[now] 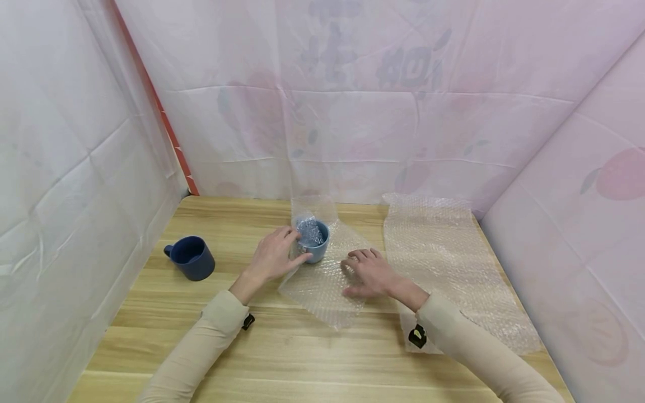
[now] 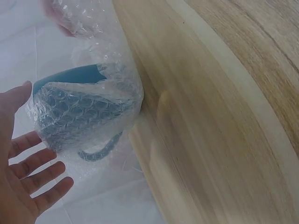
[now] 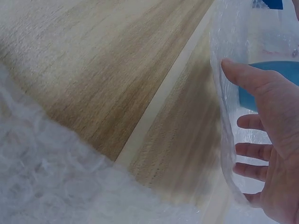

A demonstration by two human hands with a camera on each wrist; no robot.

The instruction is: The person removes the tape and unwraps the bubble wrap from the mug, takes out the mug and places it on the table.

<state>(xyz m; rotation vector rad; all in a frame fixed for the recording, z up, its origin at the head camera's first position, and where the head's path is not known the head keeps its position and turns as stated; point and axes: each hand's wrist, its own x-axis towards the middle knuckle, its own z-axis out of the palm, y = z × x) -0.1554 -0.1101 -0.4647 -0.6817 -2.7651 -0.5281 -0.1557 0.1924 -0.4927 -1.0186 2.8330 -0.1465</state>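
Observation:
A light blue mug (image 1: 317, 255) stands on a sheet of bubble wrap (image 1: 322, 288), with a flap of the wrap folded over its left side and into its mouth. My left hand (image 1: 274, 254) is at the mug's left, thumb and fingers spread. In the left wrist view its fingertips are right at the wrapped side, and the mug's handle (image 2: 100, 150) shows through the plastic. To the right of the mug, my right hand (image 1: 370, 274) lies over the sheet with loosely bent fingers. In the right wrist view its fingertips (image 3: 250, 149) are along the wrap's edge.
A dark blue mug (image 1: 192, 258) stands upright on the left of the wooden table (image 1: 282, 358), handle pointing left. Another, larger bubble wrap sheet (image 1: 448, 257) covers the right side. Printed cloth (image 1: 373, 134) hangs behind the table and along both sides.

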